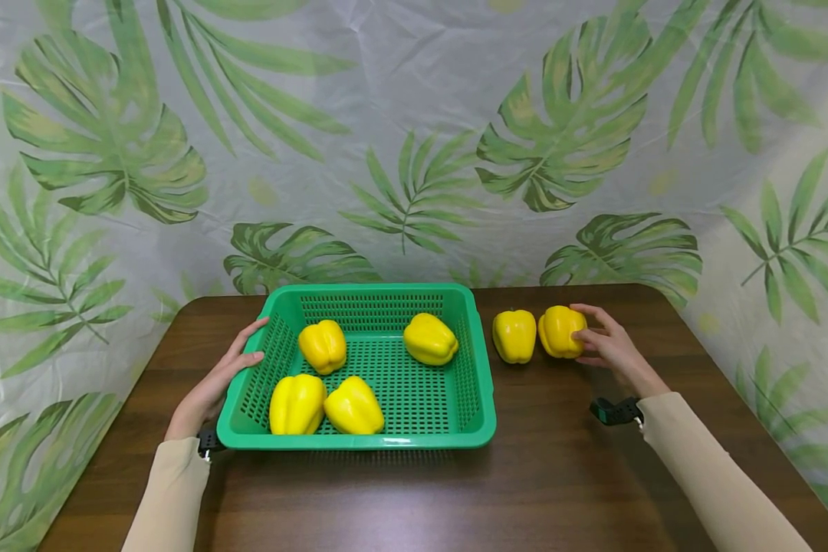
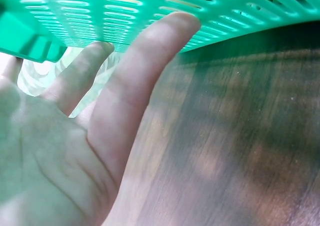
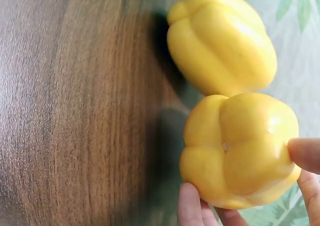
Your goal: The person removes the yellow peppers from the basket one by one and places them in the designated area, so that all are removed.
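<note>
My right hand [image 1: 611,349] grips a yellow bell pepper [image 1: 559,331] at the right of the table, with fingers and thumb on its right side. In the right wrist view the fingertips [image 3: 189,201] press against this bell pepper [image 3: 250,156]. Just left of it lies another yellow bell pepper [image 1: 514,336]. My left hand [image 1: 219,377] touches the left side of a green plastic basket [image 1: 483,383] with its fingers extended. The left wrist view has those fingers [image 2: 130,85] against the slotted outer wall [image 2: 235,15]. Inside the basket are several yellow bell peppers [image 1: 431,340].
Basket and peppers are on a dark brown wooden table [image 1: 538,475]. A pale curtain with green leaf prints [image 1: 414,100] hangs directly behind the table's far edge. Each wrist wears a dark strap [image 1: 616,412].
</note>
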The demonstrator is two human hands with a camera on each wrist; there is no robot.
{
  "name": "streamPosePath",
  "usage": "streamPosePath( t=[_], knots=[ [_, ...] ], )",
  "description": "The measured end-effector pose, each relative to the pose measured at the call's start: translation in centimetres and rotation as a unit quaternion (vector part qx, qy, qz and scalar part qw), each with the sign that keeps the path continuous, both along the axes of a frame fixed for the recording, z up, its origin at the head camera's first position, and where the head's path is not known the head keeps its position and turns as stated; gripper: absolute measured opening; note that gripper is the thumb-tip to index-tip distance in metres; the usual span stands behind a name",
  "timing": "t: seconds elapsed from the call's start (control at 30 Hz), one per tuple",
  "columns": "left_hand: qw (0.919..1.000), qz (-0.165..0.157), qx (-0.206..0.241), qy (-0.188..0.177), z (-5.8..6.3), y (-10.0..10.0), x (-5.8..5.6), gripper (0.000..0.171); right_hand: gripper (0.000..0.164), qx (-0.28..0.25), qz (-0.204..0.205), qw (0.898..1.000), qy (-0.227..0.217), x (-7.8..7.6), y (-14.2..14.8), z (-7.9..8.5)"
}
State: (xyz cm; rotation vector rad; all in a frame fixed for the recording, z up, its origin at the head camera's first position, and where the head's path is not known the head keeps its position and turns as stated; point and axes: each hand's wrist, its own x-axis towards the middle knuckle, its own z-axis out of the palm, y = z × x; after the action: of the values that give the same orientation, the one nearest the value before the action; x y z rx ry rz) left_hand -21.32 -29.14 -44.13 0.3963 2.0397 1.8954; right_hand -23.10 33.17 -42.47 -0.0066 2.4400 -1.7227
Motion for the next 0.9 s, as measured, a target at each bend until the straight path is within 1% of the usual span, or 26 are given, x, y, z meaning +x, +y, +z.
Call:
streamPosePath(
  t=[0.2,0.5,0.77,0.9],
  knots=[
    [1.0000,0.005,-0.003,-0.003,0.05,0.08,-0.02,0.059,0.058,0.016,-0.003,1.000,0.000,-0.23,-0.25,-0.30],
    [1.0000,0.004,0.000,-0.006,0.05,0.07,0.01,0.059,0.061,0.032,0.008,0.999,-0.006,-0.54,-0.26,-0.66],
    [1.0000,0.003,-0.003,-0.005,0.00,-0.04,-0.06,0.059,0.064,0.027,0.018,0.999,-0.005,-0.70,-0.08,-0.81],
    [1.0000,0.005,-0.004,-0.006,-0.06,-0.05,-0.04,0.059,0.064,0.017,0.013,1.000,0.001,-0.47,-0.03,-0.83]
  ],
)
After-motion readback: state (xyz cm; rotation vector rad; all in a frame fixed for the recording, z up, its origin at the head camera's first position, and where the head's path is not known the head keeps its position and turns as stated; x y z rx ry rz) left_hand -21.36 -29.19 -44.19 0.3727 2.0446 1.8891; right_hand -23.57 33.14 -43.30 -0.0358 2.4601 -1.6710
